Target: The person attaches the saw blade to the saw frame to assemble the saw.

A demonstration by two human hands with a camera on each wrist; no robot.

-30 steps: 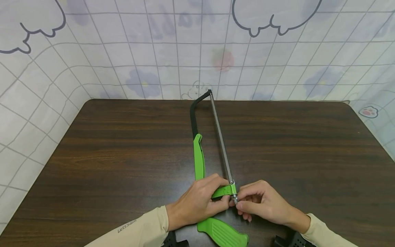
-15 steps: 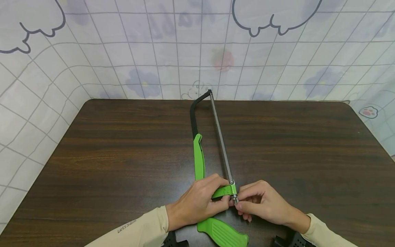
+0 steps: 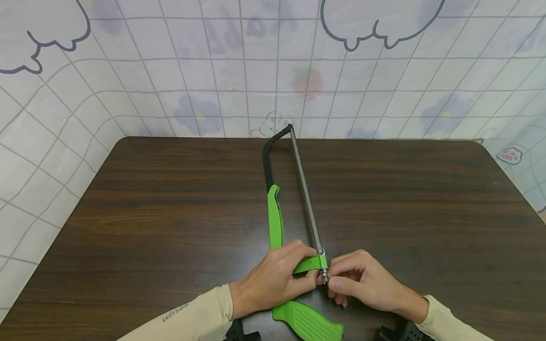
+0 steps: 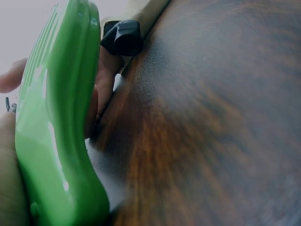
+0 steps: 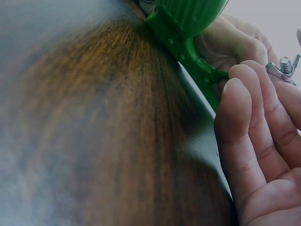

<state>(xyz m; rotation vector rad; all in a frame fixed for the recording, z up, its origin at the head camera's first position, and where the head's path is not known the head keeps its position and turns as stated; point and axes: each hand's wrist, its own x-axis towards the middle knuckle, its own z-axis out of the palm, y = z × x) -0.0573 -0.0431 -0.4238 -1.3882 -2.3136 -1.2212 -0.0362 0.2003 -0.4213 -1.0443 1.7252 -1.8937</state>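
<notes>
A hacksaw with a green and black frame (image 3: 275,218) lies on the dark wooden table, its blade (image 3: 304,189) pointing away from me. My left hand (image 3: 275,277) grips the green frame near the blade's close end, thumb and fingers around the short green arm (image 3: 307,265). At that end sits a metal wing nut (image 3: 325,275) on a threaded bolt, plain in the right wrist view as a winged nut (image 5: 283,69). My right hand (image 3: 362,279) has its fingers curled round the wing nut, with the thumb tip slightly off it. The green handle (image 3: 309,322) reaches toward me.
Black devices show at the near edge, one (image 3: 243,331) below the left wrist and another (image 3: 403,331) below the right. Behind the table (image 3: 149,203) hangs a white checked cloth (image 3: 256,71) with printed clouds and flowers.
My right thumb has drawn back slightly to the right, so more of the wing nut shows. The wing nut looks a little turned. My left hand and the hacksaw stay in place.
</notes>
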